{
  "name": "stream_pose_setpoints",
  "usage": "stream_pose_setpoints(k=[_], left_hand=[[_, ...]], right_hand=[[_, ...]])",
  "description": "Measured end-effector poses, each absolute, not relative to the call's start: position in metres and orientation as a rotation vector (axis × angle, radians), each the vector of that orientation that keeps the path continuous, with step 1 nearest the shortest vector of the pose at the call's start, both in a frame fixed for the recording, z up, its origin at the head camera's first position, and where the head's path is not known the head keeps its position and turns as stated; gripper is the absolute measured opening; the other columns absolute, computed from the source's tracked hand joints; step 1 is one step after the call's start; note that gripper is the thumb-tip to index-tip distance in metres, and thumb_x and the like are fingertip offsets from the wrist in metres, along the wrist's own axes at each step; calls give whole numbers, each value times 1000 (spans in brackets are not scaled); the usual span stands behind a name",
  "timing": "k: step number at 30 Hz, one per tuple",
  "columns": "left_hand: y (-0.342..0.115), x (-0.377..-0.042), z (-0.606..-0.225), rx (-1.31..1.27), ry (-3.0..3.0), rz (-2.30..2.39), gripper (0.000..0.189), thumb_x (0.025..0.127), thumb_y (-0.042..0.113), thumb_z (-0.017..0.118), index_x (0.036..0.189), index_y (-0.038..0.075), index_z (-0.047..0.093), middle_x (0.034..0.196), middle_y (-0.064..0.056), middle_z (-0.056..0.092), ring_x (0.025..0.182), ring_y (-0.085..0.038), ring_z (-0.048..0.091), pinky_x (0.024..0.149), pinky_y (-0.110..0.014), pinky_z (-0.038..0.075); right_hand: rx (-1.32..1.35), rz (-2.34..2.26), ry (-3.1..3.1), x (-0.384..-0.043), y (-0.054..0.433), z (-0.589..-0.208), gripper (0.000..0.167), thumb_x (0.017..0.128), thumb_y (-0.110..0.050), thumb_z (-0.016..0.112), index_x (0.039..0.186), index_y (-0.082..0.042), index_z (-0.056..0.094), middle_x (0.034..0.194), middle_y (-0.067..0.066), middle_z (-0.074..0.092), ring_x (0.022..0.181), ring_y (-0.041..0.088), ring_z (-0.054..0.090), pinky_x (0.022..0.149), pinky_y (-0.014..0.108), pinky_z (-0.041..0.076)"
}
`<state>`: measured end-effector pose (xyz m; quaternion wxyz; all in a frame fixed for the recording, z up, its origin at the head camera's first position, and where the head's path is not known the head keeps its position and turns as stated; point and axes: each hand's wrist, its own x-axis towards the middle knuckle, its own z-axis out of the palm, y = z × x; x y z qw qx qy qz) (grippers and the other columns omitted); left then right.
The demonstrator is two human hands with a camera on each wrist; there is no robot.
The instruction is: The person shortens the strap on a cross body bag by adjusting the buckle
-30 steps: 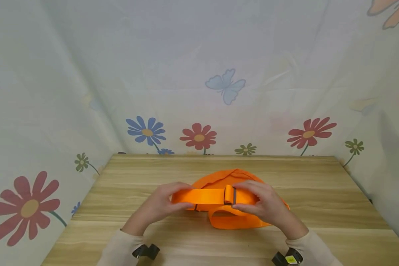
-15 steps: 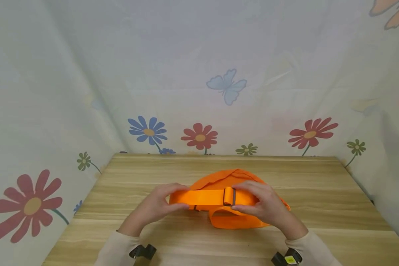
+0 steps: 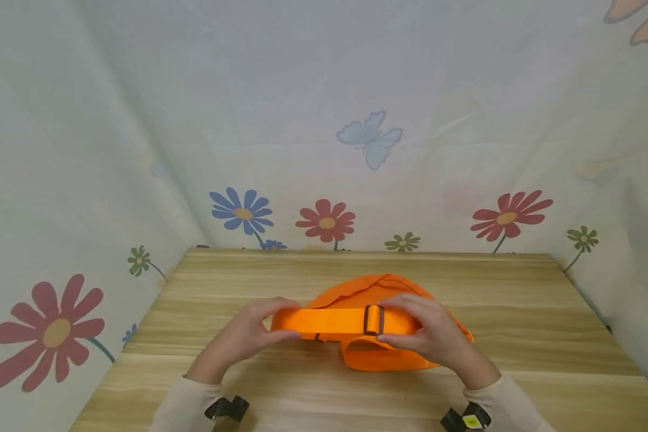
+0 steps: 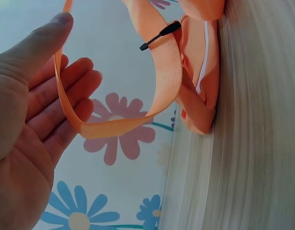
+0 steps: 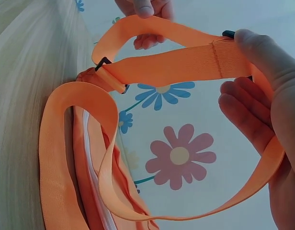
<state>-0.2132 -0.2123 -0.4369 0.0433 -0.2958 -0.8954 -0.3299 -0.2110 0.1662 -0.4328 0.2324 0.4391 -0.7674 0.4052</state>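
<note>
An orange fabric bag [image 3: 359, 292] lies on the table, its white zip [image 4: 205, 60] showing in the left wrist view. Its orange webbing strap [image 3: 329, 321] is raised in front of it as a flat loop. My left hand [image 3: 246, 329] holds the loop's left bend between thumb and fingers, at the strap's two edges. My right hand [image 3: 431, 324] pinches the strap beside a dark slider buckle [image 3: 374, 320], thumb below and fingers above. Another dark slider [image 4: 159, 36] sits lower on the strap. A slack strap loop [image 3: 375, 362] hangs under the right hand.
The wood-grain table [image 3: 237, 270] stretches to both sides and behind the bag. A pale curtain [image 3: 281, 120] printed with flowers and a butterfly encloses the back and sides. Dark wrist cameras [image 3: 228, 408] are strapped near both sleeves.
My left hand has moved a little leftward along with its end of the strap, so more webbing shows between the hands. The right hand and the bag stay nearly where they were.
</note>
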Motion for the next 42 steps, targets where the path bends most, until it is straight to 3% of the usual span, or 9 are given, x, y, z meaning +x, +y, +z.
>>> stream_pose_setpoints(k=[9, 14, 19, 24, 31, 35, 42], left_hand=[[-213, -218, -442, -911, -2827, -970, 52, 94, 39, 85, 139, 18, 71, 135, 1, 76, 125, -24, 70, 112, -53, 56], [-180, -217, -437, -1002, -2851, -1022, 59, 95, 40, 84, 146, 16, 65, 140, -2, 73, 132, -27, 67, 116, -55, 53], [-134, -213, -432, -1151, -2732, -1078, 65, 95, 39, 84, 151, 15, 60, 147, -1, 69, 132, -24, 67, 115, -48, 55], [-109, -213, -433, -1143, -2676, -1215, 58, 97, 31, 84, 148, 14, 62, 140, 0, 71, 125, -20, 68, 113, -45, 56], [-119, -216, -431, -1133, -2564, -1344, 44, 97, 19, 82, 137, 7, 67, 130, -7, 75, 115, -22, 69, 108, -38, 58], [-127, -216, -429, -1091, -2595, -1397, 45, 99, 22, 79, 141, 10, 65, 133, -5, 73, 117, -21, 68, 109, -37, 58], [-127, -214, -432, -1041, -2610, -1444, 62, 100, 39, 78, 153, 17, 54, 153, -7, 63, 135, -27, 63, 119, -51, 51]], right_hand=[[1188, 1107, -2135, -211, 163, -431, 50, 80, -17, 98, 124, -13, 76, 114, 3, 80, 96, 16, 73, 83, 16, 59], [1188, 1105, -2127, -212, 157, -431, 49, 80, -18, 97, 123, -13, 76, 113, 5, 80, 96, 18, 72, 85, 17, 60], [1188, 1098, -2139, -210, 152, -430, 46, 83, -24, 96, 123, -13, 76, 114, 3, 81, 99, 20, 74, 85, 21, 62], [1189, 1070, -2146, -209, 151, -430, 46, 85, -25, 95, 124, -13, 76, 116, 2, 80, 102, 21, 74, 87, 27, 64], [1204, 950, -2281, -209, 170, -426, 50, 85, -19, 94, 130, -11, 73, 122, 2, 76, 105, 17, 70, 85, 33, 64], [1202, 907, -2253, -211, 181, -427, 47, 89, -24, 91, 130, -11, 73, 118, 1, 75, 99, 14, 67, 82, 33, 63], [1178, 980, -2203, -210, 178, -426, 39, 92, -27, 89, 126, -13, 76, 113, -1, 77, 95, 13, 68, 84, 23, 60]])
